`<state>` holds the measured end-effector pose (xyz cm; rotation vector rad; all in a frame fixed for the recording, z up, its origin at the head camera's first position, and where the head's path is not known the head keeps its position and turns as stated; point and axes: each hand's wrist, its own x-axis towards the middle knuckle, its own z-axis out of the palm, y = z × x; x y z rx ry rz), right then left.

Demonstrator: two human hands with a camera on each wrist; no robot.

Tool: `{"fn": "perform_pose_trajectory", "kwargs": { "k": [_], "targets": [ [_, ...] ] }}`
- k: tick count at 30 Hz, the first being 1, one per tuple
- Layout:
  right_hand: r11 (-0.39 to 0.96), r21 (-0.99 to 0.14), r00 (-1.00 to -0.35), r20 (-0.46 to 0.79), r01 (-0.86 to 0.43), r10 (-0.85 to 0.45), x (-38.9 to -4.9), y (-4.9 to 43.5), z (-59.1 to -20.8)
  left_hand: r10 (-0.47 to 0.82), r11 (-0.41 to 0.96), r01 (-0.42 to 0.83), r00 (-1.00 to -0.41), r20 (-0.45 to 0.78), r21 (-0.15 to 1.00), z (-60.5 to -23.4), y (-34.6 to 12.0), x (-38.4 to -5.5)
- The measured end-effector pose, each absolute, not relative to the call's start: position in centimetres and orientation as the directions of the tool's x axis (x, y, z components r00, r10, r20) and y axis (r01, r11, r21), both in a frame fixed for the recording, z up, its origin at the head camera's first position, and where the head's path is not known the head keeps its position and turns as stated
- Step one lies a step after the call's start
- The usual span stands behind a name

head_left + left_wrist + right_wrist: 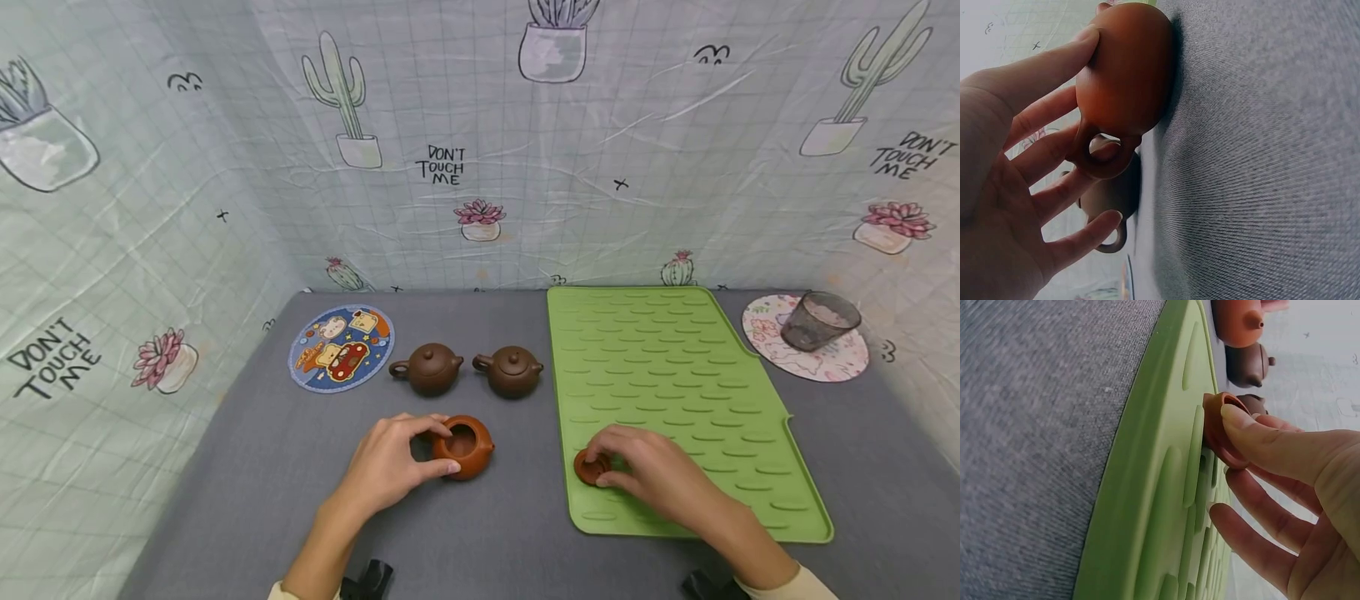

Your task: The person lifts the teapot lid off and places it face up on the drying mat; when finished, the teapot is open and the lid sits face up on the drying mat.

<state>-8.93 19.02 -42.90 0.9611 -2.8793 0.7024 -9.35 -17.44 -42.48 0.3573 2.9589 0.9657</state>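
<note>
My left hand (386, 462) pinches the rim of a lidless reddish-brown clay teapot (480, 458) between thumb and fingers. The pot sits upright on the grey cloth with its spout to the right. In the left wrist view the teapot's handle (1107, 169) hangs near my other fingers. Over on the green mat (675, 392), my right hand (656, 475) grips the small reddish-brown teapot lid (587, 472) by its edge at the mat's near left corner. The right wrist view has the lid (1215, 428) touching the mat, its hollow side up.
Two dark brown lidded teapots, a left one (431, 372) and a right one (512, 375), stand behind the reddish pot. Left of them lies a blue cartoon coaster (307, 371). A smoky glass (813, 325) stands on a pink patterned coaster (832, 367) at far right. A printed curtain (420, 92) borders the table.
</note>
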Motion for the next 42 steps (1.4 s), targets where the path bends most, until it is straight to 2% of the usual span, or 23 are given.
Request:
{"fn": "perform_pose_trajectory", "kwargs": {
  "k": [15, 36, 42],
  "targets": [
    [0.697, -0.388, -0.784, 0.126, -0.603, -0.608, -9.8, 18.5, -41.8, 0.222, 0.822, 0.218, -0.973, 0.057, 0.526, -41.9, -17.1, -9.3],
    [0.742, -0.363, -0.815, 0.101, -0.564, -0.57, -9.8, 18.2, -41.2, 0.232, 0.846, 0.223, -0.972, 0.043, 0.485, -41.5, -16.7, -9.7],
    [0.751, -0.339, -0.815, 0.101, -0.567, -0.57, -9.8, 18.0, -41.3, 0.249, 0.872, 0.251, -0.967, 0.059, 0.421, -41.1, -16.6, -9.9]
  ]
}}
